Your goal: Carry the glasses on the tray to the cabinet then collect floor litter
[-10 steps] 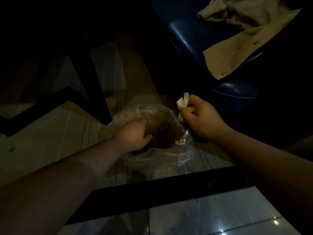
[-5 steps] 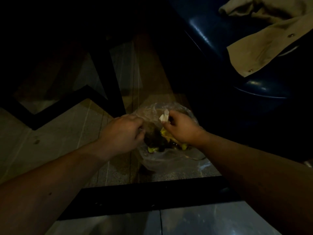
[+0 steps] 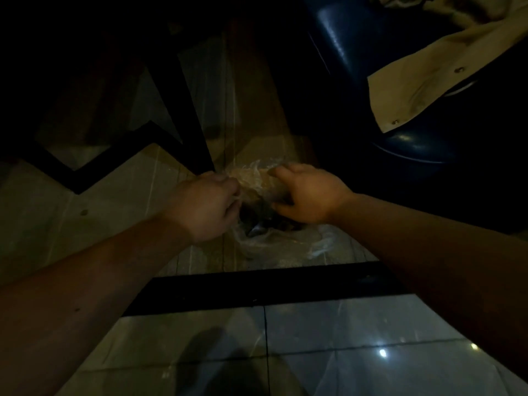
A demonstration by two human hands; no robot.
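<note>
Left hand (image 3: 205, 207) pinching plastic bag (image 3: 274, 241) rim, right hand (image 3: 307, 192) cupped over mouth; below, thin film could tear, spilling litter.

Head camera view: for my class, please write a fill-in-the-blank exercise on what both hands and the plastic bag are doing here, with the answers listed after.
1. The clear plastic bag lies on the ____.
2. The left hand pinches the bag's ____ side.
3. The right hand rests on the bag with its fingers ____, not in a fist.
4. The beige cloth lies on a ____ seat.

Missing words: floor; left; spread; blue
</note>
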